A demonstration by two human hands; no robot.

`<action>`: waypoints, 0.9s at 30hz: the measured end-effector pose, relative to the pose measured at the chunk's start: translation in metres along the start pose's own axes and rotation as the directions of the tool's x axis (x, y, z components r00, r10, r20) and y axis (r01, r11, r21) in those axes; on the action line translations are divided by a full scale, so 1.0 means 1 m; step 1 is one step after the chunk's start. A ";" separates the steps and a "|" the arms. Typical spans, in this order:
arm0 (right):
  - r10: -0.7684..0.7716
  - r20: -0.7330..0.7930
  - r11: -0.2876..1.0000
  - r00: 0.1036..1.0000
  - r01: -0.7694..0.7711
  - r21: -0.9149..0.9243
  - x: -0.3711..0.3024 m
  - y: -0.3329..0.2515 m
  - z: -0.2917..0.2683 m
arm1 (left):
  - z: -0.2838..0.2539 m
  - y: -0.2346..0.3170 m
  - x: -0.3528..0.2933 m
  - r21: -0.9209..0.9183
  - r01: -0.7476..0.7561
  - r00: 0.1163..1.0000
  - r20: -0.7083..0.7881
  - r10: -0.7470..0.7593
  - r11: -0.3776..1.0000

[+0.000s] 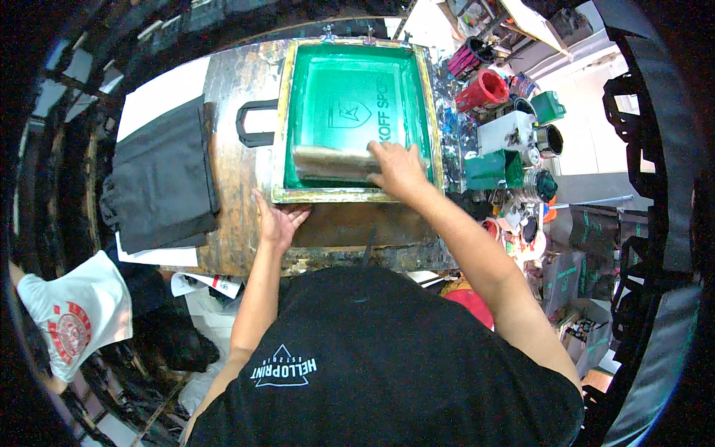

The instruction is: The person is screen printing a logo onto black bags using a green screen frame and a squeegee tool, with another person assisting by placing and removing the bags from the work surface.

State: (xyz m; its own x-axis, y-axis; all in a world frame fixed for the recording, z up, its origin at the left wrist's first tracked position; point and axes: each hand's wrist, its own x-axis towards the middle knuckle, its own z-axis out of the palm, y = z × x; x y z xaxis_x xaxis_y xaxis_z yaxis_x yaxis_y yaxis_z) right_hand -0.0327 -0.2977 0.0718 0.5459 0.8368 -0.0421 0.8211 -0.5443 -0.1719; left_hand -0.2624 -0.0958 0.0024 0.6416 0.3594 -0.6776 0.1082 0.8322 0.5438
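A screen-printing frame (279,141) with green mesh lies flat on the worktable before me. My right hand (401,170) is closed on a wooden squeegee (335,162), which lies across the near part of the mesh. At the near left corner of the frame is my left hand (277,226), palm turned up, fingers and thumb apart. Its fingertips reach to the frame's near edge; whether they go under it I cannot tell. A black bag handle (246,123) sticks out from beneath the frame's left side; the rest of that bag is hidden.
Black fabric bags (160,179) are stacked on the left of the worktable (242,175). Ink tubs, among them a red bucket (488,89) and a green container (493,170), crowd the right. A person in a white shirt (82,313) is at the lower left. Black bags hang far right.
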 end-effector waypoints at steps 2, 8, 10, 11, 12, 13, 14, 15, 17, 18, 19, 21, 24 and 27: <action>-0.049 -0.080 0.994 0.996 0.041 -0.103 -0.009 -0.012 0.008 | -0.002 -0.002 0.002 0.011 -0.003 1.000 0.024 0.003 1.000; -0.068 -0.141 0.985 0.988 0.044 -0.169 0.008 -0.012 0.027 | 0.000 -0.005 -0.001 0.116 -0.066 0.996 0.059 0.060 0.991; -0.047 -0.128 0.984 0.991 0.024 -0.176 0.028 -0.004 0.026 | 0.001 -0.002 0.001 0.073 -0.018 1.000 0.014 0.017 0.997; -0.046 -0.150 0.983 0.988 0.018 -0.182 0.043 0.005 0.029 | 0.002 -0.002 0.002 0.068 -0.019 1.000 -0.003 0.019 0.998; -0.041 -0.170 0.983 0.985 0.009 -0.184 0.057 0.012 0.032 | 0.002 -0.002 0.001 0.066 -0.017 1.000 -0.022 0.018 0.998; -0.045 -0.159 0.980 0.986 0.013 -0.198 0.071 0.021 0.032 | 0.000 0.000 0.001 0.076 -0.016 0.999 0.046 0.012 0.997; -0.042 -0.148 0.980 0.988 0.012 -0.201 0.087 0.030 0.031 | 0.001 -0.003 0.001 0.088 -0.020 0.998 -0.056 0.025 0.996; -0.041 -0.137 0.979 0.990 0.013 -0.204 0.104 0.039 0.030 | 0.001 -0.001 -0.001 0.094 -0.004 1.000 -0.008 0.005 0.996; -0.039 -0.120 0.978 0.992 0.013 -0.207 0.139 0.060 0.029 | -0.002 0.001 -0.002 0.091 0.028 0.998 0.049 -0.033 0.995; -0.041 -0.116 0.979 0.992 0.017 -0.203 0.158 0.072 0.028 | -0.003 0.002 0.000 0.079 0.039 0.997 0.062 -0.044 0.996; -0.041 -0.112 0.980 0.993 0.018 -0.197 0.176 0.083 0.029 | 0.000 0.002 -0.001 0.077 0.045 0.998 0.034 -0.047 0.996; -0.043 -0.121 0.975 0.992 0.015 -0.222 0.209 0.103 0.030 | 0.002 0.004 0.002 0.073 0.074 0.997 0.014 -0.076 0.995; -0.055 -0.086 0.978 0.995 0.036 -0.207 0.261 0.128 0.027 | -0.004 0.001 0.009 0.067 0.108 0.994 -0.027 -0.106 0.992; -0.073 -0.097 0.975 0.993 0.051 -0.215 0.294 0.149 0.028 | -0.004 0.004 0.012 0.043 0.137 0.991 -0.007 -0.137 0.990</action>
State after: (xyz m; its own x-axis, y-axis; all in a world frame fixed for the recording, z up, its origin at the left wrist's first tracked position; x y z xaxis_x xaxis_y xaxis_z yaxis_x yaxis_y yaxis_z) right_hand 0.2454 -0.1310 0.0064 0.4979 0.8647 0.0666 0.8645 -0.5010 0.0416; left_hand -0.2573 -0.0862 -0.0057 0.6151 0.2451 -0.7494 0.2277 0.8547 0.4665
